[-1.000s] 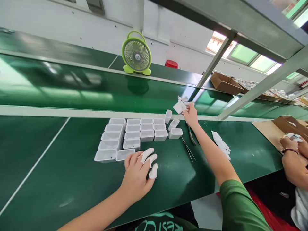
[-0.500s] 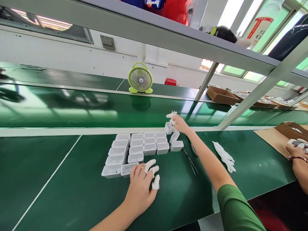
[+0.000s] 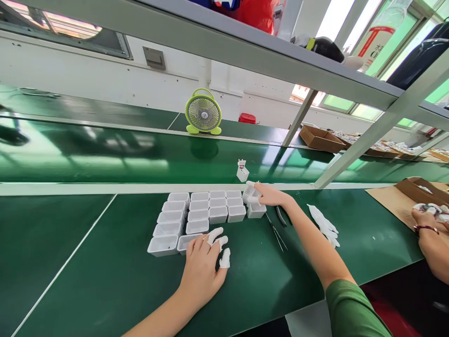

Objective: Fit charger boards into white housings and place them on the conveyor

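From far away I can tell this is a factory workshop, because a long green work table (image 3: 87,281) runs beside a shiny green belt (image 3: 122,161) that looks like a conveyor. On the table I see small white plastic tubs (image 3: 218,216) in neat rows, with thin metal tweezers (image 3: 278,235) and pliers (image 3: 281,217) close by. Another person's hand (image 3: 427,219) is at the same table, and an open cardboard box (image 3: 321,139) sits across the belt near heaps of little white parts (image 3: 398,147).
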A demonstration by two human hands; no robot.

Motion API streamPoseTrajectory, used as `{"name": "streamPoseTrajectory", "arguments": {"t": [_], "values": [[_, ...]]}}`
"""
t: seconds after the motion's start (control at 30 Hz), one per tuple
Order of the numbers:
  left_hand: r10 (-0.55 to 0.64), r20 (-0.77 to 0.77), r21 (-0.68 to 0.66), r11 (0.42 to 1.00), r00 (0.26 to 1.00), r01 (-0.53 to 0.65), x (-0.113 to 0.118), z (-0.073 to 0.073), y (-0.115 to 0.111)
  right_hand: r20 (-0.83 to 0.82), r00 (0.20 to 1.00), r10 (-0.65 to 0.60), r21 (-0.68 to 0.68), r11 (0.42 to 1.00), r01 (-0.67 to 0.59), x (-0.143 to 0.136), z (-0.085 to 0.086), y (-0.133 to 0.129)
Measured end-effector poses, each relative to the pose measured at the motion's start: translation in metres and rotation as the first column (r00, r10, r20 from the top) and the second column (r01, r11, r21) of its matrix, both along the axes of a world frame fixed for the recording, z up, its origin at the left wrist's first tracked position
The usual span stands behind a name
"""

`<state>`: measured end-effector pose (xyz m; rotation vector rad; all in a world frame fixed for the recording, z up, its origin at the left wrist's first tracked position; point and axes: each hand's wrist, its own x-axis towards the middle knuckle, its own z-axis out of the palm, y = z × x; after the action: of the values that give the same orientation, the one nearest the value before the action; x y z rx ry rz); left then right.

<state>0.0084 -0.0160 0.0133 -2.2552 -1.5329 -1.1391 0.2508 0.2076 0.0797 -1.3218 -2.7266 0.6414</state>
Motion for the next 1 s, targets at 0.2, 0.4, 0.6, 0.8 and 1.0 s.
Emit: {"name": "streamPoseTrajectory", "arguments": {"t": [0.2, 0.4, 0.6, 0.8, 1.0], "values": [[-0.003, -0.005, 0.016, 1.0, 1.0, 0.003, 0.0, -0.001, 0.003, 0.127, 0.991, 0.039, -0.129, 0.991, -0.023, 0.004, 0.011, -0.019], [-0.149, 0.053, 0.022, 0.989, 0.987, 0.148, 0.001, 0.003, 0.002, 0.15, 0.989, -0.006, -0.013, 1.0, 0.008, -0.013, 0.012, -0.038], [-0.263, 0.068, 0.021, 0.965, 0.962, 0.262, 0.003, 0.007, -0.003, 0.121, 0.988, -0.096, 0.0, 0.995, 0.097, -0.011, 0.01, -0.046], [-0.259, 0.077, 0.022, 0.966, 0.963, 0.258, 0.004, 0.008, -0.002, 0.091, 0.996, 0.006, -0.077, 0.997, 0.001, -0.004, 0.003, -0.032], [-0.267, 0.08, 0.022, 0.964, 0.96, 0.266, 0.004, 0.007, -0.002, 0.08, 0.996, -0.047, -0.052, 0.997, 0.051, -0.01, 0.007, -0.036]]}}
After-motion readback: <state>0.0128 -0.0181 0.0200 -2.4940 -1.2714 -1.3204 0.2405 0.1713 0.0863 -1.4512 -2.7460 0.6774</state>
